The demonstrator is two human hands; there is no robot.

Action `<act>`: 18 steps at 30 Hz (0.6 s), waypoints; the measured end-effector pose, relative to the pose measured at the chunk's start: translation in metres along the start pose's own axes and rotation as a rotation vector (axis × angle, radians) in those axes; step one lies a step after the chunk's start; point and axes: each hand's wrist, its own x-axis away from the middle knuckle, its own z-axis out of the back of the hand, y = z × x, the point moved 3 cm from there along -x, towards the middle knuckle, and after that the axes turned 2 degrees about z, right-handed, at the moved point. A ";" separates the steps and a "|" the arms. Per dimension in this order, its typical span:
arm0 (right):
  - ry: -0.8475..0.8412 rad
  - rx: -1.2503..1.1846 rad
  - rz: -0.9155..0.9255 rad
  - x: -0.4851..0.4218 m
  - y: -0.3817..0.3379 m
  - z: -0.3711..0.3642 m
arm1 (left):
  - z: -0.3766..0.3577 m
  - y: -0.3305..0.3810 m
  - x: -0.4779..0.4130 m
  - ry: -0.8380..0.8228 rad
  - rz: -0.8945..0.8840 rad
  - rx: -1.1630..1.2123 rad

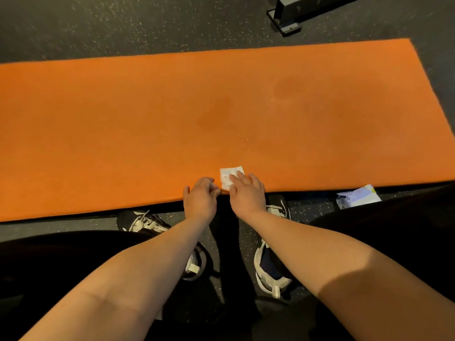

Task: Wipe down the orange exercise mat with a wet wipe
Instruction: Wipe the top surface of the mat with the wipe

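The orange exercise mat (172, 114) lies flat across the dark speckled floor, with darker damp patches near its middle and right. A small folded white wet wipe (227, 175) sits on the mat's near edge. My right hand (247, 193) rests on the wipe with its fingers laid flat over it. My left hand (200, 196) is just left of it, fingers curled at the mat's near edge and touching the wipe's lower left corner.
A white wipe packet (358, 199) lies on the floor at the right, just off the mat's near edge. A black metal equipment base (293, 17) stands beyond the mat's far edge. My two black-and-white shoes (270, 247) are below the hands.
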 end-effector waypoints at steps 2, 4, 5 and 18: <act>-0.012 0.009 0.002 -0.001 0.000 0.000 | 0.000 -0.002 -0.003 -0.003 -0.008 0.004; -0.030 0.016 -0.034 -0.003 0.003 -0.001 | 0.002 -0.004 -0.008 -0.019 -0.022 -0.006; -0.037 0.018 -0.069 -0.003 0.005 -0.001 | 0.003 -0.005 -0.011 -0.026 -0.029 -0.023; -0.086 -0.026 -0.109 0.000 0.030 0.008 | -0.003 0.014 0.006 0.003 0.052 -0.088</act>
